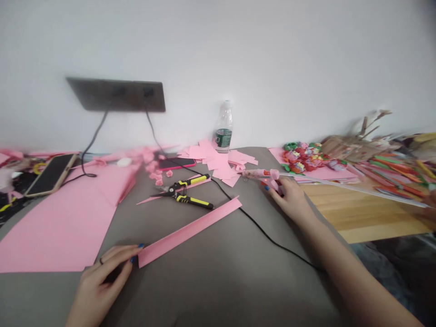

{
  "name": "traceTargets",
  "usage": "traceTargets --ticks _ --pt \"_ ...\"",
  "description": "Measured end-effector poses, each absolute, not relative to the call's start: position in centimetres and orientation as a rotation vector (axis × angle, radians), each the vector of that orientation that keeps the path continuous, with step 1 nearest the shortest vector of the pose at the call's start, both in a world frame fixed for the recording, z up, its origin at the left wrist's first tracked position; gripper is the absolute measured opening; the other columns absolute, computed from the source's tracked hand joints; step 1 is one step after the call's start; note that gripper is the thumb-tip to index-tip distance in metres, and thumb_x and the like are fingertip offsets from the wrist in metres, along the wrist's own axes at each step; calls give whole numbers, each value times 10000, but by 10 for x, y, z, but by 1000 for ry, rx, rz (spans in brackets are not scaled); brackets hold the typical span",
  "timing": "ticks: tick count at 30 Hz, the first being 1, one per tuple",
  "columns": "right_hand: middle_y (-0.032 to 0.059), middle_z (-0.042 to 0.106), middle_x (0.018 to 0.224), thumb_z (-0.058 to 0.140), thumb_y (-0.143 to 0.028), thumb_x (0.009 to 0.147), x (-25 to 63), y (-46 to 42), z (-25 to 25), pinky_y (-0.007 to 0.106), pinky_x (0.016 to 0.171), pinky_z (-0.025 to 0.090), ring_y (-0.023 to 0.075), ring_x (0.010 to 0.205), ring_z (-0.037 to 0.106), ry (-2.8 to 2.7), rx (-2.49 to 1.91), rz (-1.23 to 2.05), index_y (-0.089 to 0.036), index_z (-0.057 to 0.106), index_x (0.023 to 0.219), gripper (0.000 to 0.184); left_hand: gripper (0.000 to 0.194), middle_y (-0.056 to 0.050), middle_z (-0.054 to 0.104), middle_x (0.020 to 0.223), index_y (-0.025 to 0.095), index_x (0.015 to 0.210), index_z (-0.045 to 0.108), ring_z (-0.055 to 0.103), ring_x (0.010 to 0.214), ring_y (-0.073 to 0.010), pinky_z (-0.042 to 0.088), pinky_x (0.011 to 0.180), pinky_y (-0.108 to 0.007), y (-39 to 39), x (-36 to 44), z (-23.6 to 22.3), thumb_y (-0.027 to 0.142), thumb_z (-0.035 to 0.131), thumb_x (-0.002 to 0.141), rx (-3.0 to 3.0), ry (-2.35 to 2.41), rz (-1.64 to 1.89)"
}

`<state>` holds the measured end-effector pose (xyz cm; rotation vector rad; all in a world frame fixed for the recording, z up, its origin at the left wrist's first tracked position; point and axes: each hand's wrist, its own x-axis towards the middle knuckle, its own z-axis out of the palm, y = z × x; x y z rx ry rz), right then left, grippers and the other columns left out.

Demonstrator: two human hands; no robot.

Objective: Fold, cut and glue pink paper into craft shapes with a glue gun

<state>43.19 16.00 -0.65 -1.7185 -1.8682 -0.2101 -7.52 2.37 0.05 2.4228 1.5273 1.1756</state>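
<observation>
My left hand [105,272] is closed at the near end of a folded pink paper strip [189,231], thumb and forefinger pinching its edge. The strip slants across the grey table toward the middle. On the right, my right hand [289,197] is wrapped round the handle of a pink glue gun [260,174], its nozzle pointing left. A long translucent glue stick [344,186] runs out of the gun's back to the right. Beyond the strip lie yellow-and-black snips [184,190], jaws apart, over a thin pink paper scrap.
A large pink sheet [68,222] and a phone [51,175] lie left. Another phone [177,162], pink paper pieces [221,165] and a water bottle [224,127] stand or lie behind. Paper flowers [303,156] are at right. A black cable [269,236] crosses the table.
</observation>
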Motion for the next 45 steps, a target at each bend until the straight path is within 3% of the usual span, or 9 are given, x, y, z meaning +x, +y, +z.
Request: traceTargets --ticks 3,6,8,10,13,16,25,37,45 --pt "116 702 929 512 -491 890 432 139 -9 429 747 492 306 848 647 -1781 -1747 -182 -206 628 1063 352 187 29 798 934 269 1002 733 774 846 -117 584 834 -150 24 -75 1 224 573 917 2436 1509 1193" --pt "107 678 873 522 -438 907 418 114 -3 432 732 495 298 807 647 -1645 -1778 -199 -202 615 1009 273 212 27 796 920 265 997 733 771 845 -119 584 825 -157 24 -75 2 186 561 902 2440 1485 1195" --pt "77 668 863 491 -354 935 394 99 7 406 736 503 267 790 646 -1631 -1738 -168 -223 602 1000 183 228 19 794 926 260 994 734 769 854 -126 588 817 -171 24 -75 2 171 546 902 2433 1477 1176" --pt "82 671 938 469 -235 934 362 88 20 413 809 504 271 905 649 -1754 -1529 -64 -234 596 1017 152 243 7 795 948 255 995 736 769 880 -135 591 820 -189 23 -75 3 162 529 909 2420 1474 1149" --pt "120 662 1169 387 -74 928 312 79 36 460 955 465 273 1133 604 -2110 -1214 108 -231 582 1199 369 256 -3 798 978 254 1003 740 767 909 -144 590 832 -207 22 -74 5 149 526 911 2414 1451 1127" --pt "124 654 1255 364 -7 910 279 78 40 501 1041 408 261 1182 572 -2327 -1051 215 -228 579 1277 479 275 -6 800 988 257 994 748 766 918 -149 591 829 -216 21 -72 7 127 523 905 2405 1415 1117" --pt "108 690 1168 385 4 881 264 69 23 636 1155 227 239 1109 624 -2395 -1096 312 -225 616 1176 439 300 -22 788 997 257 934 767 739 928 -164 586 848 -262 18 -66 8 91 521 892 2370 1394 1101" --pt "82 680 1075 410 -11 892 263 63 16 640 1163 171 236 1039 635 -2404 -1138 248 -221 627 1131 385 275 -26 732 985 238 907 719 693 926 -152 538 826 -241 23 -62 12 89 488 920 2336 1416 958" --pt "84 690 1082 417 -34 914 261 63 16 655 1152 196 241 1044 627 -2388 -1174 276 -244 643 1148 387 285 -39 657 939 220 895 700 637 882 -159 503 785 -247 56 -59 34 86 450 920 2391 1168 574"
